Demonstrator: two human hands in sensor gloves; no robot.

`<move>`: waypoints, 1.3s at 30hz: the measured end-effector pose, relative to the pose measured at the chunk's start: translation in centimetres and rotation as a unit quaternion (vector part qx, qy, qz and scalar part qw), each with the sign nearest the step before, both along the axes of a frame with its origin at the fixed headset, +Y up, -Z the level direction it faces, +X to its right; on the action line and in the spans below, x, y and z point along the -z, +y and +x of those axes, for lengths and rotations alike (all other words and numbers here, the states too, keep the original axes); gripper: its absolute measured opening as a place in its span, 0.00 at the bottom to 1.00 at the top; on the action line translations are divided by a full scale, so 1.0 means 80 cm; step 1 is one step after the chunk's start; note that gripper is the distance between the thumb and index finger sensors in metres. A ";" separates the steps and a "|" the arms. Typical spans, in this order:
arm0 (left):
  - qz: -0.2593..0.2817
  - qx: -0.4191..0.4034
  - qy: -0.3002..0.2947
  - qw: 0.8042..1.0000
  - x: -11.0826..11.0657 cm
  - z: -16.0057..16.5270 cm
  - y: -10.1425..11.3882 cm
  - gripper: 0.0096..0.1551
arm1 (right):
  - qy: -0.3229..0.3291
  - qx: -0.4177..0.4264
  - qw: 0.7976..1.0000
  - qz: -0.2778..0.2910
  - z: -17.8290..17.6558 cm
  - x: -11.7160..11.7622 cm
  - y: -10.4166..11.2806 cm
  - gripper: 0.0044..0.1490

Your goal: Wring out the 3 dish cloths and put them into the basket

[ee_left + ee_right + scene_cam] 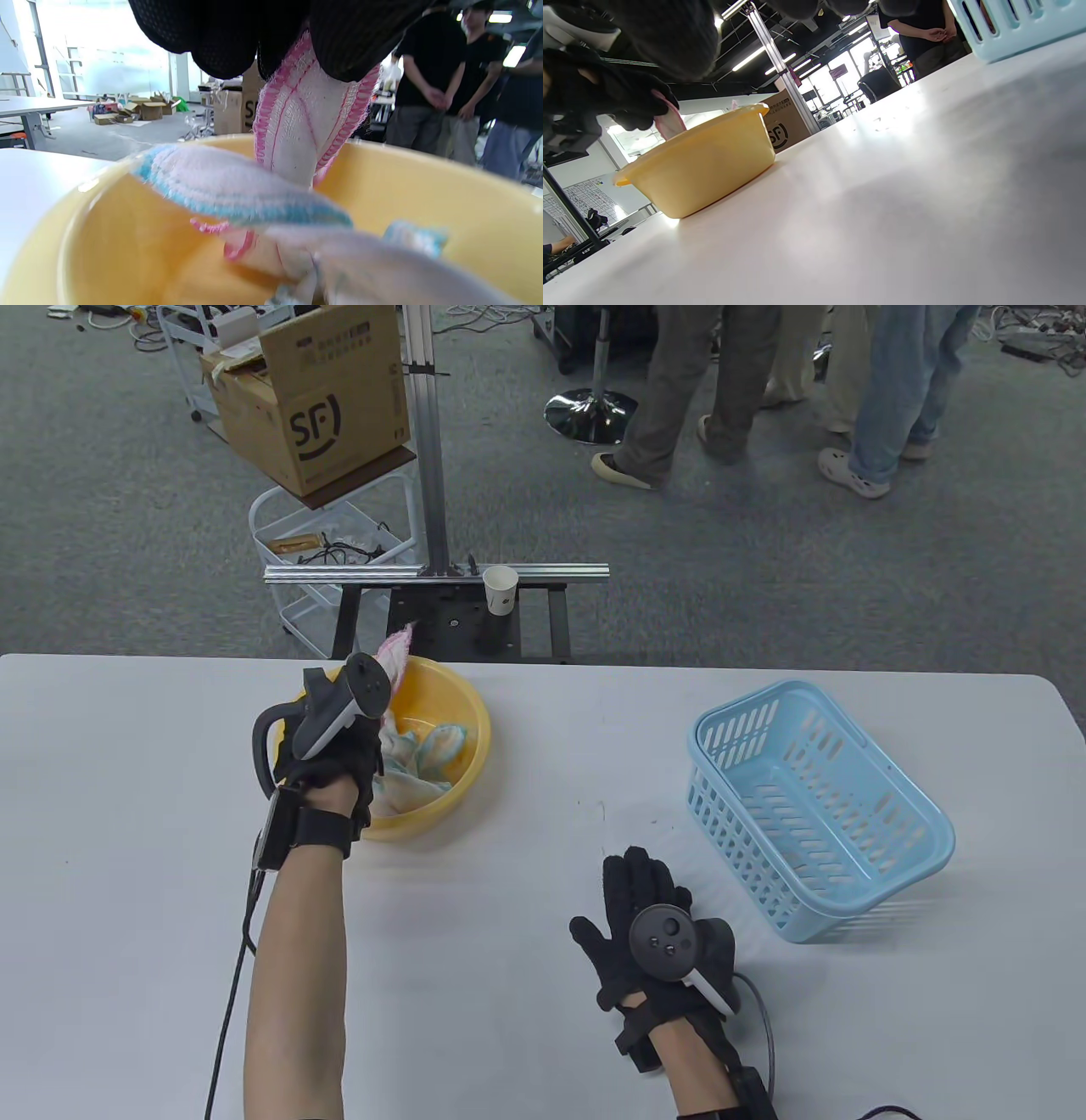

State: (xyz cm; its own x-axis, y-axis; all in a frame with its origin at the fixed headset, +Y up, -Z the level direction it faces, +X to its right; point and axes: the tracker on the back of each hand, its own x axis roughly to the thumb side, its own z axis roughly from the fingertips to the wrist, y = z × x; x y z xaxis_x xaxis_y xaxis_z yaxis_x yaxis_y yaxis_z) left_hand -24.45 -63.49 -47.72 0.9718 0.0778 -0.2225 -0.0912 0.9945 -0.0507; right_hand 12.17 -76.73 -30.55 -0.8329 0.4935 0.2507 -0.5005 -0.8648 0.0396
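Yellow basin [704,169] on white table [903,212] — basket [1018,25] beyond.

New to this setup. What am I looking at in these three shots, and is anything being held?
No robot here: a person's two gloved hands, each with a tracker strapped on its back. One camera looks down at the white table; the other two sit on the wrists. The left hand grips a pink-edged cloth and holds it above the yellow basin, where blue-edged cloths lie. The right hand rests open on the table, holding nothing. The blue basket stands to its right with no cloth visible inside.
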 end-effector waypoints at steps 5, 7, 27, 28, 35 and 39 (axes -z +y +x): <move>0.049 -0.025 -0.010 0.998 -0.022 -0.004 0.041 0.25 | 0.001 0.000 1.000 0.000 0.000 0.000 -0.001 0.53; 0.077 -0.033 -0.017 0.996 -0.033 -0.004 0.063 0.25 | 0.002 -0.002 1.000 -0.001 -0.001 -0.001 -0.001 0.53; 0.238 -0.063 -0.117 0.962 -0.166 0.042 0.221 0.25 | 0.031 -0.007 0.999 0.014 -0.018 -0.008 0.005 0.54; 0.244 -0.061 -0.122 0.960 -0.173 0.046 0.226 0.25 | 0.033 -0.007 0.999 0.014 -0.019 -0.009 0.005 0.54; 0.256 -0.062 -0.160 0.951 -0.209 0.070 0.232 0.25 | 0.045 -0.006 0.999 0.026 -0.026 -0.011 0.007 0.55; 0.250 -0.055 -0.178 0.950 -0.223 0.085 0.221 0.25 | 0.050 0.005 0.998 0.046 -0.028 -0.013 0.012 0.56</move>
State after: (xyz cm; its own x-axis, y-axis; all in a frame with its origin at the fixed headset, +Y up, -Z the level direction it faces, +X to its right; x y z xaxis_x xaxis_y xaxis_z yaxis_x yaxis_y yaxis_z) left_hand -17.64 -45.80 -29.91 0.9581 0.1933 0.2114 -0.2625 0.8877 0.3783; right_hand 9.97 -75.77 -29.47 -0.7964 0.4720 0.3780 -0.5063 -0.8623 0.0102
